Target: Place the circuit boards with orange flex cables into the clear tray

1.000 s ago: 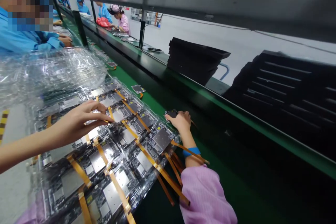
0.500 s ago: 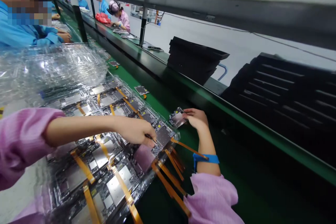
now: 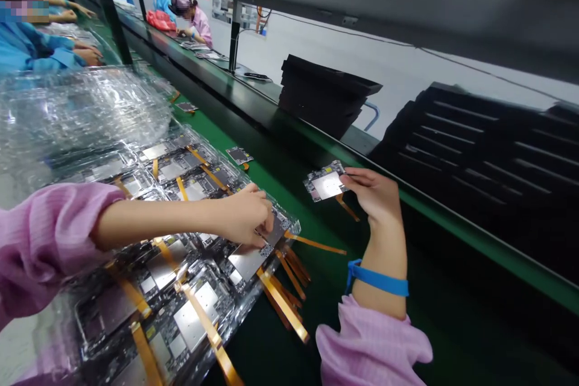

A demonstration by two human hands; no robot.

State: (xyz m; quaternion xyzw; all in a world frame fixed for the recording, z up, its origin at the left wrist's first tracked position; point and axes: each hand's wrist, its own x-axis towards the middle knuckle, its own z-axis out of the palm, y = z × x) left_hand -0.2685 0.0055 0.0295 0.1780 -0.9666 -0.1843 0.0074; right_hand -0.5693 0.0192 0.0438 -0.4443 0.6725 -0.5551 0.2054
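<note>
Circuit board point(image 3: 326, 183) being pinched at its right edge between the thumb and fingertips of the right hand point(image 3: 375, 195), held lifted over the green belt point(image 3: 289, 193) with its silvery shield facing up and an orange flex tail point(image 3: 347, 208) hanging below it. Left hand point(image 3: 246, 216) reaching across the clear plastic tray point(image 3: 199, 313) on the bench, fingers curled together and pressing down on the tray board point(image 3: 257, 253) at the tray's far right corner (whether actually gripping it or only touching, cannot tell, the fingertips being hidden). Hands staying well apart from each other, the left low on the tray, the right raised and further forward. Rows of similar boards lying in the tray pockets, their orange ribbon cables point(image 3: 289, 307) sticking out past the tray edge toward the belt. Blue wrist strap point(image 3: 377, 279) sitting around the right forearm just above the pink sleeve point(image 3: 371, 347). Loose board point(image 3: 239, 155) lying alone on the belt further up, near the tray's far end. Stacked black trays point(image 3: 323, 99) standing beyond the belt, more dark slotted trays point(image 3: 488, 157) beside them to the right. Crumpled clear plastic point(image 3: 81, 111) piling up behind the tray. Co-workers in blue sitting at upper left, one blue sleeve point(image 3: 40, 54) nearest.
</note>
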